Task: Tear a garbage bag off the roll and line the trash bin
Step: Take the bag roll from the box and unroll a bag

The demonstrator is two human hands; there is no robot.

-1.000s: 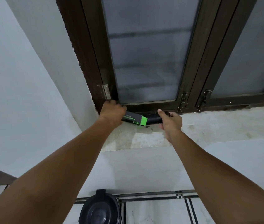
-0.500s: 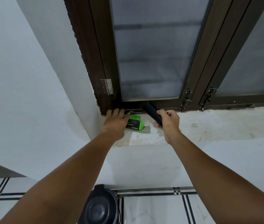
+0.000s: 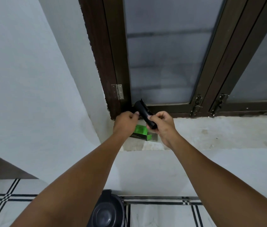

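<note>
A black roll of garbage bags point(image 3: 143, 113) is held above the windowsill, tilted with its far end up. My right hand point(image 3: 162, 124) grips its lower end. My left hand point(image 3: 125, 122) pinches the roll's left side near a loose edge with thumb and fingers. Under both hands the green and black bag box point(image 3: 140, 132) lies open on the windowsill point(image 3: 211, 133). The black trash bin point(image 3: 107, 210), lid closed, stands on the floor below, between my forearms.
A dark wooden window frame point(image 3: 106, 63) with frosted panes rises behind the sill. White walls lie to the left and below the sill. The floor point(image 3: 162, 215) is white tile with black lines.
My right hand has pulled the black roll out of the green box and lifted it. My left hand let go of the box, which now lies on the sill, and moved to the roll.
</note>
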